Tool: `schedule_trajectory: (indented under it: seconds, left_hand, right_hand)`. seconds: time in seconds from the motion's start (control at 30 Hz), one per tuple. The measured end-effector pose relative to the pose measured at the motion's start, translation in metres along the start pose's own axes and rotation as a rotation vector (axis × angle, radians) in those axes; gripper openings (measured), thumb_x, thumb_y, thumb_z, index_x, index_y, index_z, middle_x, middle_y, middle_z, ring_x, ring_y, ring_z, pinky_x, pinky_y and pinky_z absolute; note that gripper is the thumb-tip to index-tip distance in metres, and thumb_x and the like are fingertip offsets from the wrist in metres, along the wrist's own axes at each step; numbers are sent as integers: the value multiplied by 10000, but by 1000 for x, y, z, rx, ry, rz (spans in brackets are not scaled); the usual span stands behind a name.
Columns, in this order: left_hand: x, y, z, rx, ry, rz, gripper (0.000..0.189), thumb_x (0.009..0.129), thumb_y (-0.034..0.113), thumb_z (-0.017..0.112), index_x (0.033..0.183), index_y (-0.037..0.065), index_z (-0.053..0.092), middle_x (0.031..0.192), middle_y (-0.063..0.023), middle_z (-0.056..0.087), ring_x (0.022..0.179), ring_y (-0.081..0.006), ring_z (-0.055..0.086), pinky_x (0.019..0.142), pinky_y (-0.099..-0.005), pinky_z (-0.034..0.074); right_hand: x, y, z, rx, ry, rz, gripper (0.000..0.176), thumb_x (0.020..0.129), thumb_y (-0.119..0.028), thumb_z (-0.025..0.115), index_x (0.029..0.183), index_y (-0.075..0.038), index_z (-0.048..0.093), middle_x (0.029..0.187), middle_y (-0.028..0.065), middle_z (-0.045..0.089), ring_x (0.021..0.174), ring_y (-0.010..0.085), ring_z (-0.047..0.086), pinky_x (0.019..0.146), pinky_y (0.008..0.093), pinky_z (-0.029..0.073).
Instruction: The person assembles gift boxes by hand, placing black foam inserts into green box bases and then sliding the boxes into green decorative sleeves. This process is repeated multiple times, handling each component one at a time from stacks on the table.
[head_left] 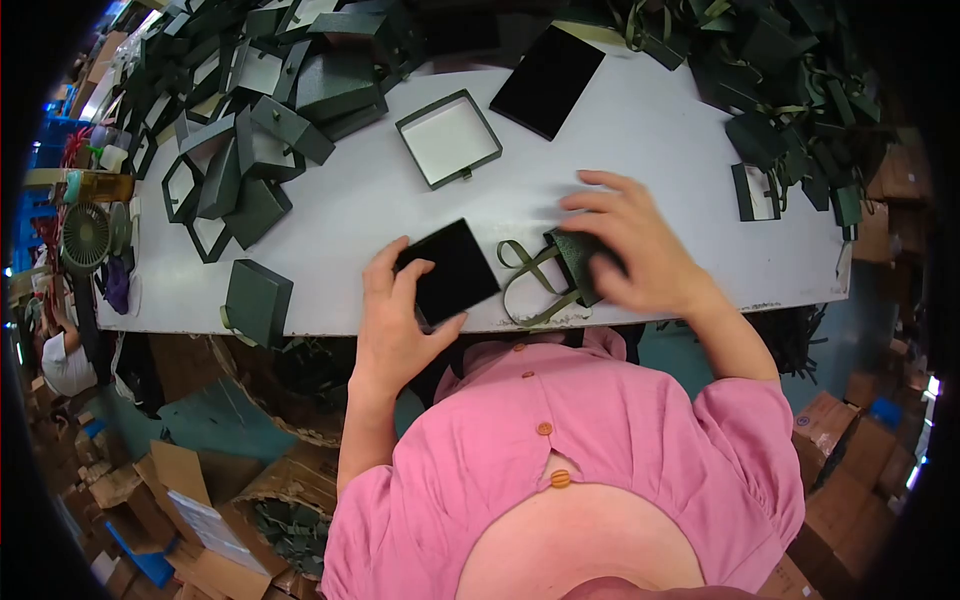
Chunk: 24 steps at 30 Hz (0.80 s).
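Observation:
My left hand [395,310] grips a square black pad [452,272] by its edges, fingers along the left side and thumb at the lower edge. My right hand [640,250], partly smeared by motion, has its fingers spread over a small dark green box [574,262]. An olive ribbon [545,314] trails in loops from that box toward the left, near the table's front edge. Beyond my hands lies a green tray-like box part [448,140] with a white inside. Next to it is a larger black rectangular pad [548,82].
Green box parts [335,90] are heaped at the back left of the white table [670,150]. More ribboned boxes [780,125] pile up at the right. A closed green box [258,302] stands at the front left edge, with a small fan [87,237] beyond the table's left side.

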<state>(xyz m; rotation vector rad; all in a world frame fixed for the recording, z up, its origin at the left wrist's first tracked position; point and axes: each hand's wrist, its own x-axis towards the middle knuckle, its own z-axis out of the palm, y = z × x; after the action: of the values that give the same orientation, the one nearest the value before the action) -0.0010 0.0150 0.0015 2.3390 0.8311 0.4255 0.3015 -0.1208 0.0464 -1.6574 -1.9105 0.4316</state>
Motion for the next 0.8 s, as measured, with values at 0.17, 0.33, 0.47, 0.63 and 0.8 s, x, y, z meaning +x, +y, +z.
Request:
schedule_trajectory:
  seconds: [0.17, 0.33, 0.47, 0.63, 0.8]
  left_hand:
    - [-10, -12, -14, 20, 109, -110, 657, 684, 129, 908, 1257, 23, 604, 1491, -231, 446, 1327, -429, 458, 1068, -474, 459]
    - [-15, -18, -13, 46, 143, -77, 664, 683, 126, 911, 1266, 28, 607, 1489, -240, 443, 1321, -432, 466, 1060, -475, 465]
    - [-11, -17, -1, -33, 166, -86, 640, 690, 116, 893, 1265, 42, 623, 1495, -228, 440, 1341, -395, 491, 1089, -456, 456]
    - [-4, -16, 7, -63, 165, -66, 652, 696, 133, 907, 1278, 51, 626, 1492, -232, 415, 1340, -419, 474, 1077, -464, 460]
    - [-6, -18, 6, -43, 158, -52, 670, 696, 154, 916, 1290, 57, 621, 1495, -237, 401, 1355, -436, 446, 1083, -476, 451]
  right_hand:
    - [17, -5, 56, -273, -63, -2, 295, 759, -32, 719, 1043, -41, 640, 1346, 138, 567, 1398, 357, 473, 1178, 630, 340]
    - [20, 10, 59, 58, 315, -89, 382, 753, 65, 685, 1114, -61, 680, 1244, 96, 636, 1228, 280, 610, 1105, 566, 447]
    - [4, 25, 49, 62, 334, -91, 446, 745, 43, 690, 1176, -71, 686, 1274, 109, 631, 1259, 315, 586, 1129, 556, 418]
    - [28, -11, 41, -116, 190, 10, 438, 742, -62, 699, 1179, -42, 671, 1309, 145, 605, 1374, 401, 471, 1167, 648, 320]
    - [53, 1, 75, -283, -127, 140, 382, 758, -104, 720, 1125, -24, 653, 1409, 175, 524, 1441, 392, 397, 1182, 715, 246]
